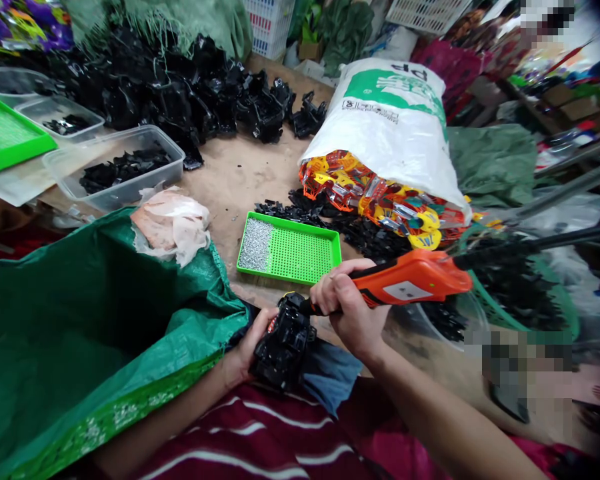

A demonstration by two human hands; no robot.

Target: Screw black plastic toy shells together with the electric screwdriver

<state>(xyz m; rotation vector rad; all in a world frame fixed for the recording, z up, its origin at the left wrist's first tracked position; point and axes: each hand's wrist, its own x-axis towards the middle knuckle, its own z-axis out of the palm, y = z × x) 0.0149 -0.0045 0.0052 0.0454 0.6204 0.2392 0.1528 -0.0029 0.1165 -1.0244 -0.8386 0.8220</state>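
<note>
My left hand [250, 343] is closed around a black plastic toy body [283, 343], held up close to my lap. A bit of red and yellow shows along its far side. In my right hand [353, 310] is an orange electric screwdriver [410, 279], gripped near its black front end. The driver's tip meets the upper right side of the black toy body; the exact contact point is too small to make out. Just beyond both hands lies a green perforated tray [305, 253] with small silver screws [255, 245] heaped at its left end.
A white sack [380, 113] spills orange and yellow parts [365, 190] onto loose black pieces. Black shells [180, 93] pile at the back left, behind a clear bin [115, 167]. A large green bag [80, 320] opens at my left. A green basket [530, 287] stands right.
</note>
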